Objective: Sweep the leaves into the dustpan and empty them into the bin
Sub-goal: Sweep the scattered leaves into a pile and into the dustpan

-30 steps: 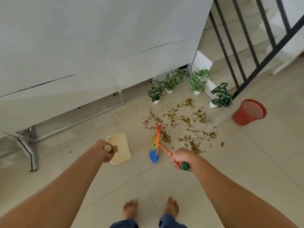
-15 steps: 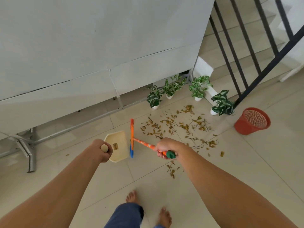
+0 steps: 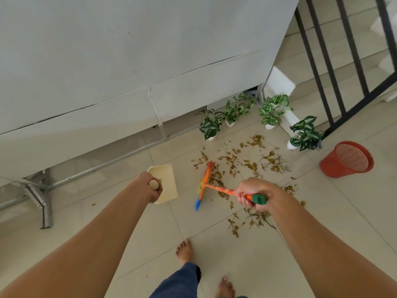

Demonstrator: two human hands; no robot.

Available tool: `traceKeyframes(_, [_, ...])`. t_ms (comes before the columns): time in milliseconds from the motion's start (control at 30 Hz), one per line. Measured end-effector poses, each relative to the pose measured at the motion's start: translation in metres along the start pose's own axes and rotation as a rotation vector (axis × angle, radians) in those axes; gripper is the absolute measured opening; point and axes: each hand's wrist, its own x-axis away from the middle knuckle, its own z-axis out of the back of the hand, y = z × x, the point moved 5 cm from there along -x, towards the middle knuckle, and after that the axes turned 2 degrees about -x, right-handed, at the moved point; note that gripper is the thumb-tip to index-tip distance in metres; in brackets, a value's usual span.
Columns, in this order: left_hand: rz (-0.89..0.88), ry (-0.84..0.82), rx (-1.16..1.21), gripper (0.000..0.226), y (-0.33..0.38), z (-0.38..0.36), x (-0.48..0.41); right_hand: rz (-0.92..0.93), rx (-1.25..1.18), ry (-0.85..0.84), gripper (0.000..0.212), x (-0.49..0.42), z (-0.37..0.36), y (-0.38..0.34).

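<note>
Dry brown leaves (image 3: 247, 160) lie scattered on the tiled floor, with a smaller clump (image 3: 247, 220) under my right wrist. My right hand (image 3: 255, 193) is shut on the green end of an orange broom (image 3: 217, 188); its orange and blue head rests at the left edge of the leaves. My left hand (image 3: 151, 187) is shut on the wooden handle of a cream dustpan (image 3: 166, 179), which sits on the floor left of the broom head, apart from it. The red mesh bin (image 3: 345, 160) stands on the floor at the right.
Several potted plants (image 3: 232, 114) line the wall base behind the leaves. A black stair railing (image 3: 335, 89) rises at the right. A metal frame leg (image 3: 46, 211) stands at the left. My bare feet (image 3: 184, 252) are below the hands.
The broom head has swung right from beside the dustpan back to the leaf pile's edge. The dustpan hand stayed roughly where it was. My feet have shifted.
</note>
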Motion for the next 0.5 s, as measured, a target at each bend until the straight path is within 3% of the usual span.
traceKeyframes(267, [-0.01,0.028,-0.067,0.02,0.038,-0.04,-0.023,-0.007,-0.055,-0.098,0.014,-0.007,-0.03,-0.045])
traceKeyframes(500, [-0.007,0.025,-0.149,0.02,0.048,-0.056,-0.031,-0.07,-0.144,0.003,0.025,-0.013,-0.012,-0.033])
